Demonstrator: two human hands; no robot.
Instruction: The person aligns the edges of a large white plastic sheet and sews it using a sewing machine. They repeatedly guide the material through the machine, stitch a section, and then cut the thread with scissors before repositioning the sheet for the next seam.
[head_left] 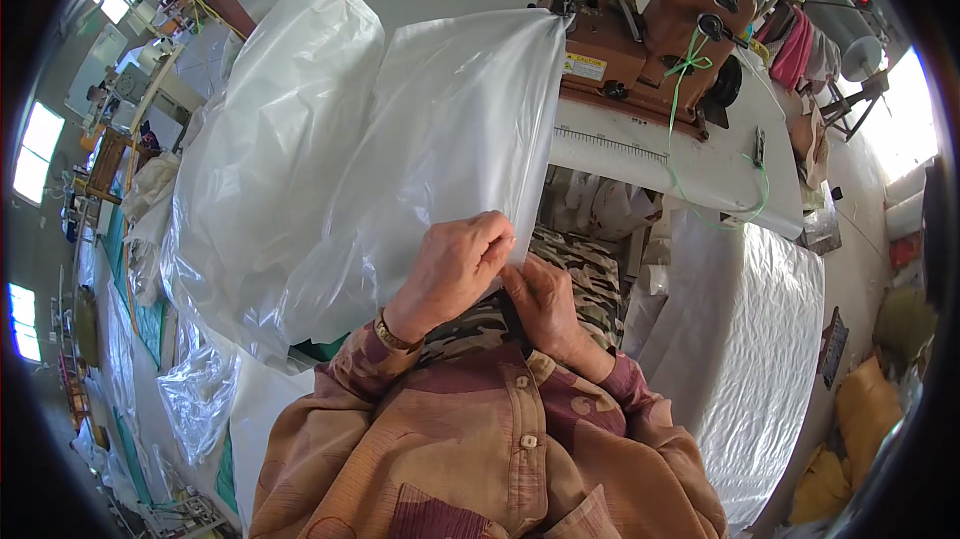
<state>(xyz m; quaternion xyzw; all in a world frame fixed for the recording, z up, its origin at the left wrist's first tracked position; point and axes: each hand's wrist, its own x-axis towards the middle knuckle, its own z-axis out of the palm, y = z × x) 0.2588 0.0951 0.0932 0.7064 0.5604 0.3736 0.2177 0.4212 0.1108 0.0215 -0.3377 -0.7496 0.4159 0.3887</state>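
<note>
A large sheet of translucent white plastic film (430,109) spreads over the table and drapes toward my lap. Its right edge runs up to the needle area of a brown sewing machine (650,59). My left hand (455,264) is closed, pinching the film's near right corner. Just beside it, my right hand (545,304) is closed on the same edge, thumb and fingers pressed together. The two hands almost touch above my camouflage trousers (580,264). The fingertips partly hide the gripped edge.
The white machine table (690,164) carries a ruler strip (610,144) along its edge. A green string (685,69) hangs from the machine, near small thread snips (759,147). More white film (750,339) hangs at the right. Yellow sacks (865,414) lie on the floor.
</note>
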